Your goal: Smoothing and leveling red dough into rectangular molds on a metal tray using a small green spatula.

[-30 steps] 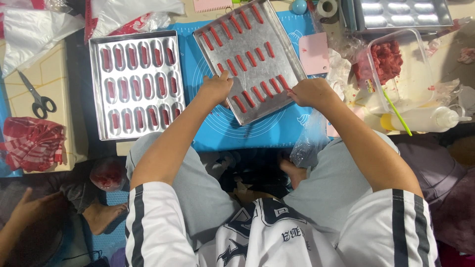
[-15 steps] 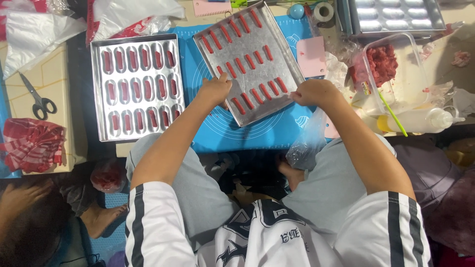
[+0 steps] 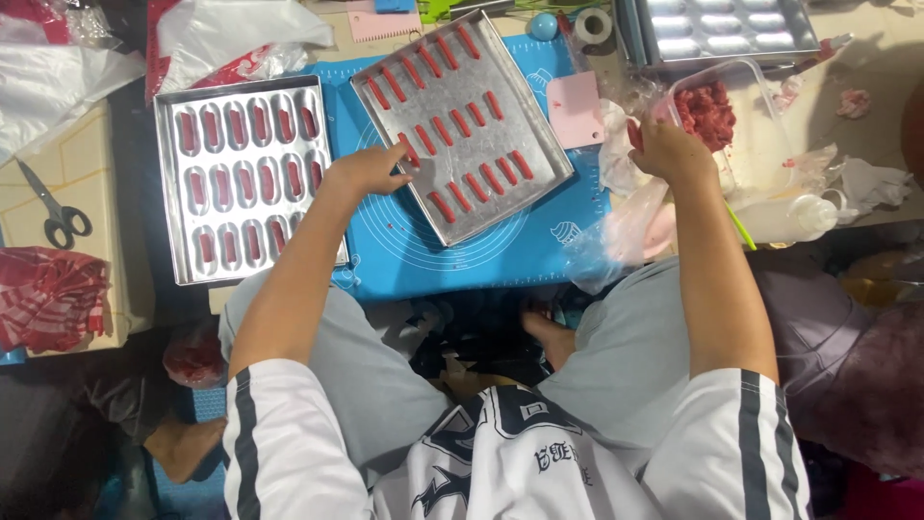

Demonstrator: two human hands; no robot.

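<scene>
My left hand (image 3: 371, 169) rests at the left edge of a flat metal tray (image 3: 539, 183), fingertips touching one of the red sausage pieces (image 3: 445, 130) that lie on it in rows. The tray sits tilted on a blue silicone mat (image 3: 481, 255). My right hand (image 3: 669, 149) is off the tray to the right, at the rim of a clear plastic tub (image 3: 760, 144) of red minced meat (image 3: 707, 111), with crumpled clear plastic (image 3: 626, 226) just below it. Whether its fingers grip anything is hidden.
A metal mould tray (image 3: 241, 188) with oval pockets of red filling lies left of the mat. Scissors (image 3: 53, 212) and a red-striped stack (image 3: 43, 299) lie far left. Behind are a second mould (image 3: 722, 24), a pink scraper (image 3: 575, 108), tape (image 3: 592, 24) and a squeeze bottle (image 3: 784, 217).
My right hand let go of the flat tray's near edge and moved right to the meat tub. The left hand slid up along the tray's left side onto a sausage piece.
</scene>
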